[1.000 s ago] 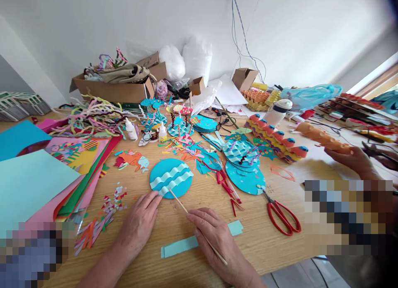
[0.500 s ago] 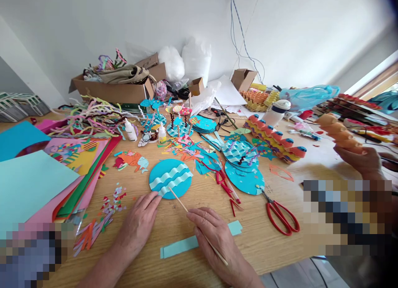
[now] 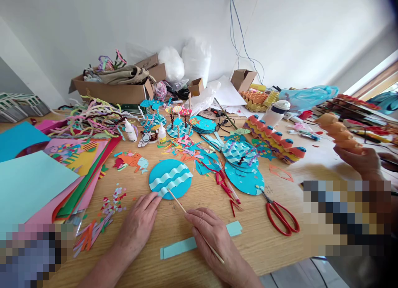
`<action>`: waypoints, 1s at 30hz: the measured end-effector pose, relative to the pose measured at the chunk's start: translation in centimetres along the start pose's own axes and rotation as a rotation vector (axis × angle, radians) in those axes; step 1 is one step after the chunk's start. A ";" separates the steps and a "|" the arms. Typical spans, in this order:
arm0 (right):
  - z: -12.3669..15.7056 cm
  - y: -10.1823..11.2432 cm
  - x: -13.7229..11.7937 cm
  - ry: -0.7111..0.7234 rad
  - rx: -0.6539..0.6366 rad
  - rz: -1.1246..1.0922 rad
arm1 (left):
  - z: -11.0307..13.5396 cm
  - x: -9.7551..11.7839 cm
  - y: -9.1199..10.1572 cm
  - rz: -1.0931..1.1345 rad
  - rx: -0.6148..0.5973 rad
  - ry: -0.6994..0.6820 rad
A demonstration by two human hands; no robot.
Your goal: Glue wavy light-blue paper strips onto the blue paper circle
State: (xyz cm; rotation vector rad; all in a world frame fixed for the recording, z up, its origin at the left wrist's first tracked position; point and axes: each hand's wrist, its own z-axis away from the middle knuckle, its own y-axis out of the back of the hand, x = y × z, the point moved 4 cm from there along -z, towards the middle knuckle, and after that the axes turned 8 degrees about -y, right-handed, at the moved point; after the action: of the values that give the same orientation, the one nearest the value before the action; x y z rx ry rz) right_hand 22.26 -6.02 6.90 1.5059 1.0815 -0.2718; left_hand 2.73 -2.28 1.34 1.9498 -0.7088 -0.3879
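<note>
Wooden table (image 3: 267, 255) cluttered. Disc (image 3: 167, 167) laid at twelve o'clock. Stick (image 3: 178, 202) gripped in right hand (image 3: 211, 234), tip at disc's six o'clock. Seven o'clock edge touched by left hand (image 3: 137, 220); pinch cannot be told.

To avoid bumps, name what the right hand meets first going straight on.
Probably the blue disc, near edge first; the stick in the right hand reaches over it. Depth is unclear.

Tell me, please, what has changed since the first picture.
A co-worker's hand has moved the orange carton strip rightward in view, still holding it. The left hand stays at the blue disc; the right hand still holds the wooden stick, its tip at the disc.
</note>
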 end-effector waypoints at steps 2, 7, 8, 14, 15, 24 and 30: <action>0.0 0.0 0.0 0.001 0.005 0.006 | 0.0 0.0 0.0 -0.001 -0.002 0.004; 0.0 0.1 0.0 -0.003 0.017 0.031 | 0.0 0.0 0.0 -0.017 -0.026 0.006; 0.0 0.1 -0.1 -0.003 0.016 0.035 | 0.0 0.0 0.0 -0.019 -0.031 0.003; 0.0 0.4 -0.4 0.021 0.051 0.013 | 0.0 0.0 -0.1 -0.035 -0.015 -0.010; 0.0 0.4 -0.4 0.017 0.046 0.017 | 0.0 0.0 -0.1 -0.032 -0.013 -0.006; 0.1 0.4 -0.3 0.000 0.030 -0.016 | -0.1 0.1 0.2 -0.008 -0.018 0.002; -0.1 0.8 -0.7 0.010 0.061 -0.010 | -0.2 0.3 0.3 -0.026 -0.013 -0.022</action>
State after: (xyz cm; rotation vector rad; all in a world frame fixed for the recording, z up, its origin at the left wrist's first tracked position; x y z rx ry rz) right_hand 22.41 -6.17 7.95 1.5579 1.0969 -0.3067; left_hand 2.94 -2.42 1.72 1.9471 -0.6941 -0.4293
